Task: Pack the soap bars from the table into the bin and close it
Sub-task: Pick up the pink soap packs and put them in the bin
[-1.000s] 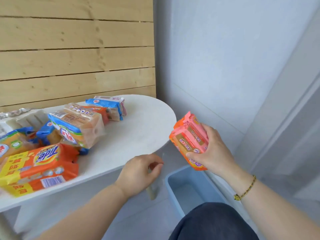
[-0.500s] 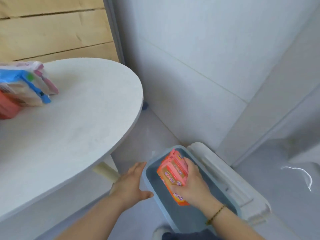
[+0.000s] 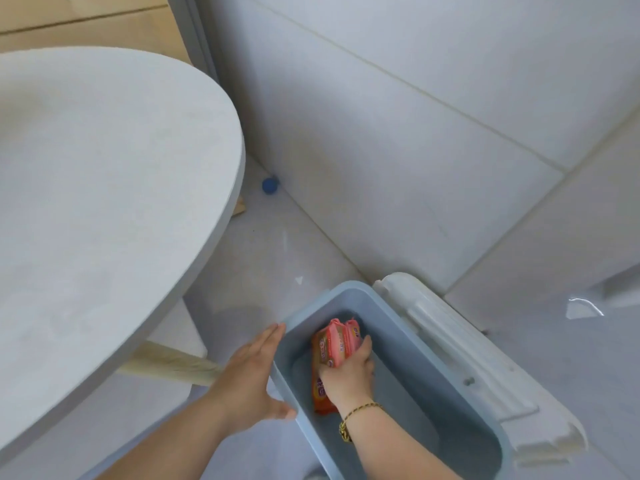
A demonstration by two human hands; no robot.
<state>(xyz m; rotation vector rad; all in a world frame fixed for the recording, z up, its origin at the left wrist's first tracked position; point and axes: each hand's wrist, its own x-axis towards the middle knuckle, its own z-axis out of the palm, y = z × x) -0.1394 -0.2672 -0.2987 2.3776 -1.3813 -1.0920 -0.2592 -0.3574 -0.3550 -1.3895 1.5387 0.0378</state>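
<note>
A blue plastic bin [image 3: 408, 327] stands open on the floor at the lower right. My right hand [image 3: 348, 374] reaches deep into it, shut on a pink and orange pack of soap bars [image 3: 330, 348] held low against the bin's left inner wall. My left hand [image 3: 251, 375] lies flat with fingers spread against the outside of the bin's left rim. The bin's white lid [image 3: 460, 355] lies along its right side, leaning toward the wall. The other soap packs on the table are out of view.
The round white table [image 3: 104, 188] fills the left, with a wooden leg [image 3: 173, 365] below its edge. A small blue ball [image 3: 269, 185] lies on the floor by the wall. Grey tiled wall runs behind the bin.
My right hand has gone lower into the bin with the soap pack. My left hand has moved up to the bin's left rim. The view has tilted further down, and the soap packs left the frame.
</note>
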